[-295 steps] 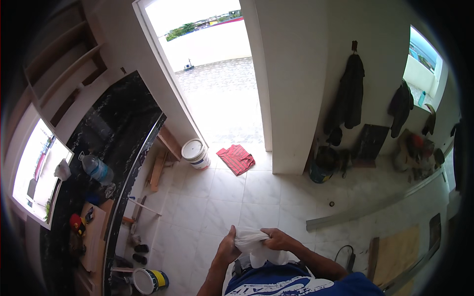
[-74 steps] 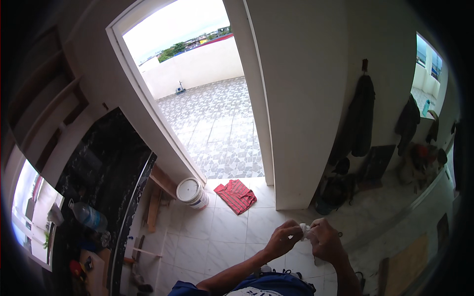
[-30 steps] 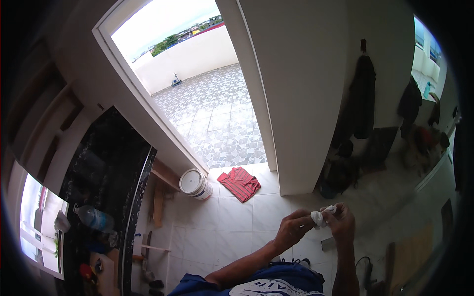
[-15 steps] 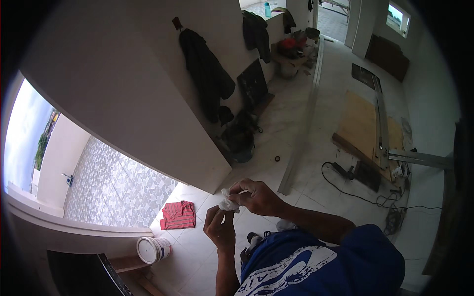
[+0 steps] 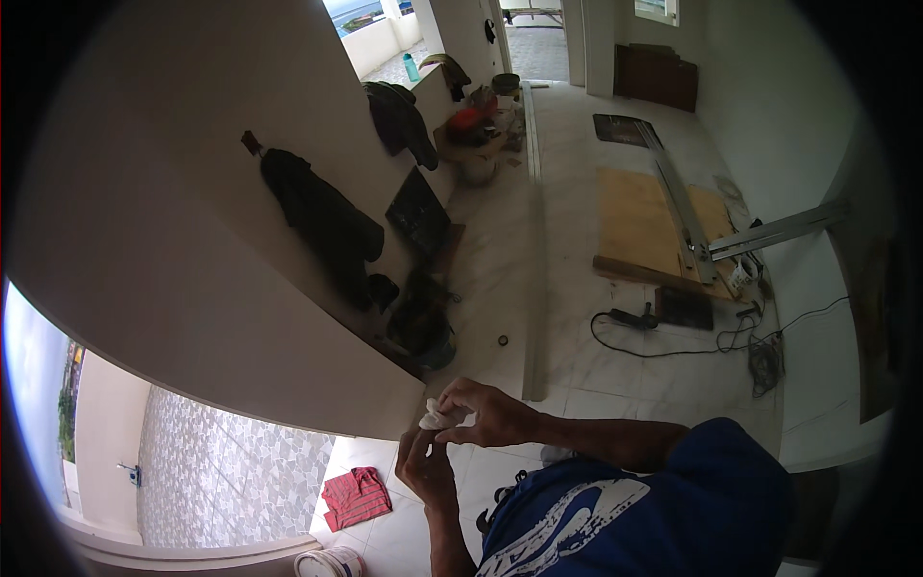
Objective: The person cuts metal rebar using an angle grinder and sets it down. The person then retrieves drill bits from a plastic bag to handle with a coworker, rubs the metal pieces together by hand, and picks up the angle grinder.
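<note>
A small crumpled white piece (image 5: 440,418), like a wad of cloth, thin plastic or paper, is held up in front of my body; its kind I cannot make out. From above and right, my right hand (image 5: 492,413) pinches it between thumb and fingers. My left hand (image 5: 426,469) is just below, its raised fingers closed at the wad's lower edge. Beneath, on the white tiles to the left, lies a folded red striped cloth (image 5: 357,497).
A white bucket (image 5: 329,564) stands by the doorway at lower left. Ahead, a long metal profile (image 5: 535,240) lies along the floor near a black ring (image 5: 503,340). To the right are a wooden board (image 5: 635,226), a corded power tool (image 5: 630,318) and tangled cable (image 5: 762,368). A dark jacket (image 5: 322,216) hangs on the wall.
My view has swung to the right and up, so the room slides left and down. Both hands still hold the white wad, the right hand's fingers slightly shifted over it.
</note>
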{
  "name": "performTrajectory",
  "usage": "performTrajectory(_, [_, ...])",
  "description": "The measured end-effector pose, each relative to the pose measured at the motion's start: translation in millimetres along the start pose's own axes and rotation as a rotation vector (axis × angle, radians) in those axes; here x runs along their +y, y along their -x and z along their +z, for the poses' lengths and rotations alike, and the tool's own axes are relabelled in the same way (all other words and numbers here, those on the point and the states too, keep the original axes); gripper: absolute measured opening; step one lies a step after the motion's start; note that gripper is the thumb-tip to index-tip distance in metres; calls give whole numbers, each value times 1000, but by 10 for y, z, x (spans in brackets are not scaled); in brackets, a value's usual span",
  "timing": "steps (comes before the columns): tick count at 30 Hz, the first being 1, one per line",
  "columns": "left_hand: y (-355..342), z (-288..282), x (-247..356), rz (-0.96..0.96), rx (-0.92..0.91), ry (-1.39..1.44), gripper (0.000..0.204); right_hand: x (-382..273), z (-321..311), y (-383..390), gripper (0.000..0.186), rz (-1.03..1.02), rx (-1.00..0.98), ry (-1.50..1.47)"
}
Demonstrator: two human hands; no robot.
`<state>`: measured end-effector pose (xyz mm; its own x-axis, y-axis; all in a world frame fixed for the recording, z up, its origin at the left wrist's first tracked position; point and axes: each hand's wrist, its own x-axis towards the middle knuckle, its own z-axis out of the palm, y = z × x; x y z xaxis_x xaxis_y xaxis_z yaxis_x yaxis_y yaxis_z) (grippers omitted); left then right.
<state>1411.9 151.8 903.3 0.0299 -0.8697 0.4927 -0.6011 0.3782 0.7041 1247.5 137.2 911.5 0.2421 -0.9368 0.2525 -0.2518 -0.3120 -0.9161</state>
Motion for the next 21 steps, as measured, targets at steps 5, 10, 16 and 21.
performTrajectory(5, [-75, 165, 169, -18, -57, 76, 14, 115, -171, 63, 42, 82, 34, 18])
performTrajectory(10, [-93, 410, 150, 57, -165, 106, 10, 298, -400, 121, 39, 139, 38, -52])
performTrajectory(16, [-126, 736, 232, 46, -341, 169, 9, 454, -719, 197, 37, 358, -13, -150])
performTrajectory(21, [-129, 1097, 270, 101, -428, 122, 11, 622, -988, 276, 40, 381, 61, -131])
